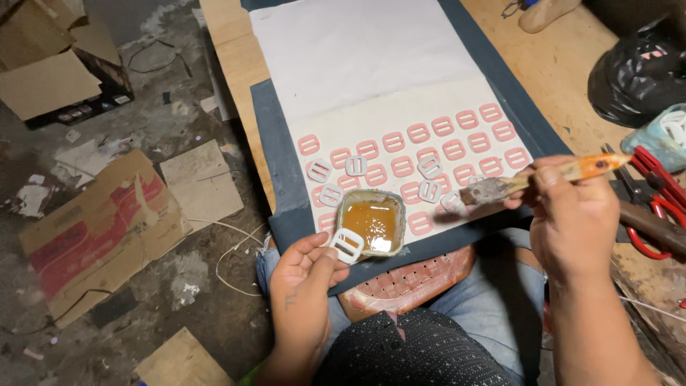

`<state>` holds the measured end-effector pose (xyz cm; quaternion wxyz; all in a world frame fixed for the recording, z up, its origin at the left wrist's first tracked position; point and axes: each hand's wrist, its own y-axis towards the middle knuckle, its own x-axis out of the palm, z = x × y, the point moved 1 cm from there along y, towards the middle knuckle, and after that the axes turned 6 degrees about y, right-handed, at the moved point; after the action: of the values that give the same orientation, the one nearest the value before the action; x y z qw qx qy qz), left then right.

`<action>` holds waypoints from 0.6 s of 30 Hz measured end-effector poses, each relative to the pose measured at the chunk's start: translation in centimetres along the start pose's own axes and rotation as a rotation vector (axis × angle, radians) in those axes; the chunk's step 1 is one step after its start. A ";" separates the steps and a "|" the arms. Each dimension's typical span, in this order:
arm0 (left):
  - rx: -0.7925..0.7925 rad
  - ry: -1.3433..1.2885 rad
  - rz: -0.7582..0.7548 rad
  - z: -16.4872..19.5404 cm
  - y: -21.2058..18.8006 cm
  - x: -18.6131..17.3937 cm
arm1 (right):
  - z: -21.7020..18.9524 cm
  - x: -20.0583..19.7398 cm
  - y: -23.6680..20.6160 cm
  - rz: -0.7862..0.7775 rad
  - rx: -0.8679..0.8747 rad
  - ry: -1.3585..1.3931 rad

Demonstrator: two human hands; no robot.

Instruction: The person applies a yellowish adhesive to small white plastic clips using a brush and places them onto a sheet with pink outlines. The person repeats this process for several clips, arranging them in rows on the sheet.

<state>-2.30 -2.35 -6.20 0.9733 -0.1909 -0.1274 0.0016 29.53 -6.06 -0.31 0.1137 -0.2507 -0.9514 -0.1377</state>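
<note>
Buckle (347,244), a white plastic slide with two slots, sits pinched between the thumb and fingertips of the left hand (304,286), held flat and touching the near rim of the glue tub (371,222). That tub is a small, shallow, grubby container, just beyond the left fingers, with amber glue pooled in its bottom and a pale patch at its near edge. It rests on the near edge of a white sheet (400,129) laid over a dark mat (275,136). Beyond the tub and between the two hands, rows of pink buckle-shaped marks (443,126) cover the sheet, and several more white buckles (356,166) lie on them. The left hand comes up from below, palm turned partly upward, fingers curled lightly around the buckle. To the right, the right hand (572,214) is closed around a brush (532,179) with an orange handle, back of the hand toward the camera, crusted bristles pointing left over the sheet's near right corner. Just right of that hand lie red-handled pliers (661,207); farther beyond it sits a black bag (636,71) and a pale bag of white buckles (661,136).
</note>
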 end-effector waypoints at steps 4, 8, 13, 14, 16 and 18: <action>0.110 -0.038 0.068 -0.4 0.6 -0.8 | 1.2 -0.8 -0.4 0.033 0.140 0.015; 0.111 -0.200 0.065 -0.7 0.8 -1.0 | 3.6 2.1 -2.3 -0.333 0.294 0.049; 0.074 -0.307 0.018 -0.8 1.1 -0.7 | 4.4 7.1 -4.4 -0.583 0.473 -0.725; 0.056 -0.319 0.018 -0.9 1.2 -0.6 | 4.4 7.8 -4.5 -0.611 0.552 -0.834; 0.033 -0.334 0.013 -1.1 1.2 -0.5 | 3.9 9.1 -4.3 -0.633 0.099 -0.746; 0.027 -0.343 0.006 -1.3 1.2 -0.5 | 3.5 9.7 -3.9 -0.642 -0.084 -0.723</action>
<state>-2.41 -1.77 -7.87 0.9398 -0.1751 -0.2910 0.0385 18.79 -3.85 -1.66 -0.2827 0.0192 -0.9529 -0.1082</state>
